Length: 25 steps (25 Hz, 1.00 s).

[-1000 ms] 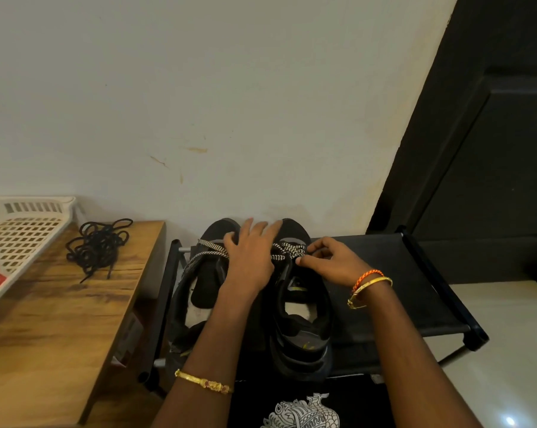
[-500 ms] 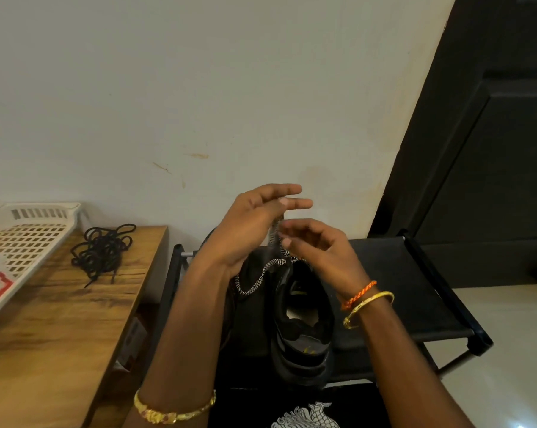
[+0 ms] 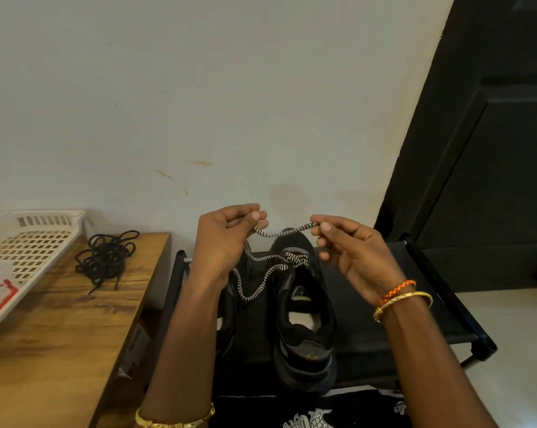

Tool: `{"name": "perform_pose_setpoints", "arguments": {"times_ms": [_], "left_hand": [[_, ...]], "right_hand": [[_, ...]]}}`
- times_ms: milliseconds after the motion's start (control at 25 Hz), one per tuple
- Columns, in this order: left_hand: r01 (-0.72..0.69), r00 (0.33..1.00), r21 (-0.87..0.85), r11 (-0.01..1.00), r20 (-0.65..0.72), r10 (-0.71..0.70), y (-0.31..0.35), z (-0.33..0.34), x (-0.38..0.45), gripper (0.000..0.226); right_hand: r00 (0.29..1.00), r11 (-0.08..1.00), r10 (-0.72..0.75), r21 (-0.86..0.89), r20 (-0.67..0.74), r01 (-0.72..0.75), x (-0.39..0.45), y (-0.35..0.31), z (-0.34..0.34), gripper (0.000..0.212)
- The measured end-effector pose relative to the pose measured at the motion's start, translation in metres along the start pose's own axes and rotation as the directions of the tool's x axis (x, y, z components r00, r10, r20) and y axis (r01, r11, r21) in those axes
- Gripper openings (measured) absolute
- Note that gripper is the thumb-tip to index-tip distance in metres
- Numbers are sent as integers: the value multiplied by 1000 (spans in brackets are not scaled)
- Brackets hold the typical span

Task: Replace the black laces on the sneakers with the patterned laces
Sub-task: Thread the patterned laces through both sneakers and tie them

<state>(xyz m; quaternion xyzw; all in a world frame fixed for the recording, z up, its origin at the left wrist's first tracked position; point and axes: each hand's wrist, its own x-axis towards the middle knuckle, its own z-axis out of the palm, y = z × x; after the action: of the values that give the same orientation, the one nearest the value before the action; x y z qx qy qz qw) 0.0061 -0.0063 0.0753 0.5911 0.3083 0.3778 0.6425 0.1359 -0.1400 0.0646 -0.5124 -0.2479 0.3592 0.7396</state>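
hands pinch patterned lace (image 3: 284, 232) ends above right sneaker (image 3: 304, 319).
left hand (image 3: 227, 239) and right hand (image 3: 350, 251) both pinching; uneven pull could unthread eyelets. black laces (image 3: 106, 257) at 9 o'clock on desk (image 3: 60, 329).

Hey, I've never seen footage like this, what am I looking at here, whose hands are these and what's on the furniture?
No machine here: a person wears a camera on their head, looking down at their own bare hands. The left hand and right hand each pinch a stretch of a black-and-white patterned lace, which runs down into a black sneaker. The sneakers stand on a black rack. On the wooden table to the left lie a heap of black laces and a white plastic basket.
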Motion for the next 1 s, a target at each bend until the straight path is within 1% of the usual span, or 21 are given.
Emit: {"name": "perform_pose_setpoints", "arguments": {"times_ms": [120,200,240,280,320,360,400,440,480,520,560,600,640,720,760,840,880,920,1000], "left_hand": [[40,999,-29,999,33,-39,-9,4,0,14],[45,999,-58,997,5,-45,-15,2,3,13],[48,998,-37,998,-28,-49,-19,1,3,13],[48,995,76,996,-89,-41,-24,-1,3,16],[63,987,307,950,-160,-14,-29,-2,3,25],[92,979,565,820,-202,29,-35,-2,2,37],[74,979,736,673,-183,92,-38,0,0,46],[-12,984,803,596,-97,149,-41,5,-1,48],[-129,984,790,599,28,174,-42,11,-1,43],[-236,972,732,640,160,175,-44,18,0,34],[-281,956,686,671,263,132,-45,25,-1,26],[-276,945,673,686,321,65,-46,29,-3,21],[-250,946,681,688,323,25,-49,32,-2,19],[-184,973,706,683,229,26,-54,35,1,16],[-145,985,713,686,172,30,-56,37,1,15],[-72,996,733,676,94,4,-61,43,1,14],[-56,997,756,652,82,-10,-63,47,0,15],[-59,996,784,618,84,-11,-65,51,-1,15],[-99,993,837,538,114,4,-70,59,-5,15]], "right_hand": [[997,997,80,-12,10,-80,3,7,-3,15],[996,995,77,-56,-38,-79,7,13,-5,12],[995,994,78,-76,-57,-83,8,15,-8,12],[994,991,87,-100,-67,-94,10,16,-10,11],[993,985,97,-136,-74,-107,11,17,-12,12],[991,978,110,-170,-78,-122,12,19,-14,11],[990,969,118,-210,-81,-133,14,20,-15,10],[990,959,120,-248,-79,-137,15,21,-15,8],[992,942,105,-312,-76,-124,17,22,-14,7],[995,910,72,-404,-68,-94,19,23,-14,6],[998,859,29,-509,-57,-54,20,23,-13,6],[998,813,-12,-582,-58,-25,22,25,-13,7],[996,787,-32,-616,-81,-25,22,26,-13,7],[989,766,-13,-637,-148,-85,24,30,-17,7],[985,723,27,-677,-168,-136,25,33,-18,8],[974,545,156,-808,-166,-225,26,41,-20,8],[968,467,192,-853,-159,-232,26,45,-18,9],[969,419,189,-879,-161,-228,26,47,-16,10],[974,407,148,-887,-172,-218,27,47,-15,13]]}}
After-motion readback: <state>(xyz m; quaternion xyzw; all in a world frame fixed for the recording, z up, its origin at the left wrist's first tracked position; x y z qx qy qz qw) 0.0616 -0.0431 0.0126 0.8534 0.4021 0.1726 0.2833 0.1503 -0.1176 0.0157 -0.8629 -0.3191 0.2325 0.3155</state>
